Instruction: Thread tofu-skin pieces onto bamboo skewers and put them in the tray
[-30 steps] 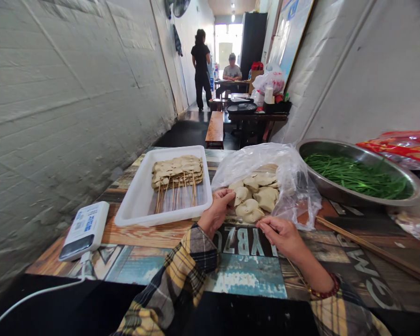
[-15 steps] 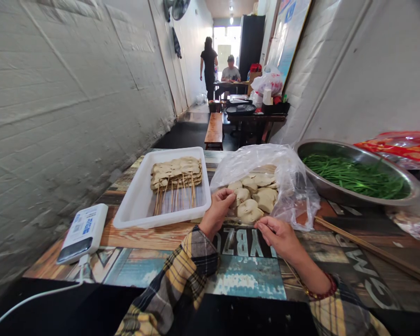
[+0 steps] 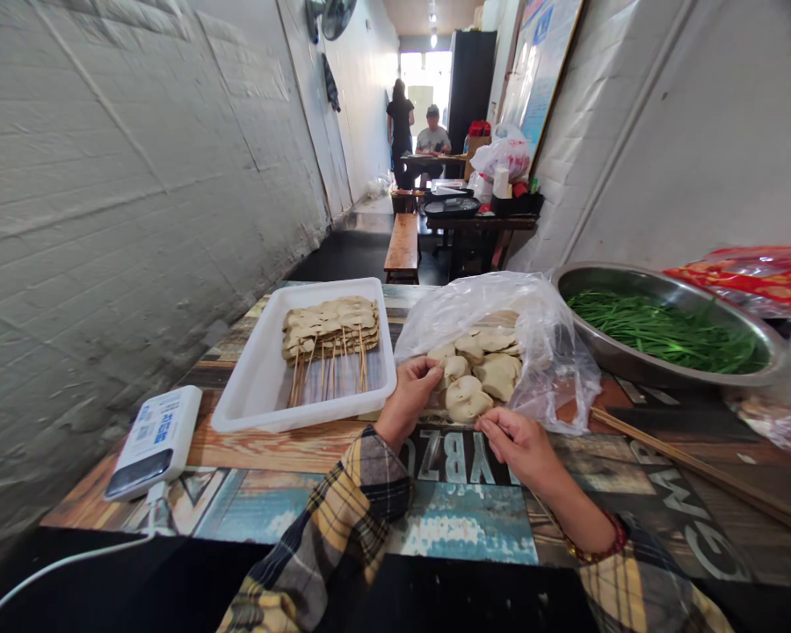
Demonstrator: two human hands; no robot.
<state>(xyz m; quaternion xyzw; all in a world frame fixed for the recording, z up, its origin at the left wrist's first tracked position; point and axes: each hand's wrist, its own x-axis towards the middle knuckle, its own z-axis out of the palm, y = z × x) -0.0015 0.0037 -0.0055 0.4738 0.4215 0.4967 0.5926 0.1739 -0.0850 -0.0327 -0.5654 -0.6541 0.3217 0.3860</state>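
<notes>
The front beige slice (image 3: 468, 400) lies at the plastic bag's (image 3: 563, 356) mouth. At its four o'clock, the right hand (image 3: 511, 440) pinches a thin skewer (image 3: 546, 508); at nine, the left hand (image 3: 410, 396) grips a neighbouring slice (image 3: 454, 369). Threading seems in hand; the next push likely calls for level alignment. At ten: stacked skewers (image 3: 333, 325).

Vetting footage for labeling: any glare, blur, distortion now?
Head view: far opening blown out; head view: shiny highlights on the plastic bag; head view: wide-angle stretch toward the edges, steel basin included; head view: left hand and right hand fairly sharp.
</notes>
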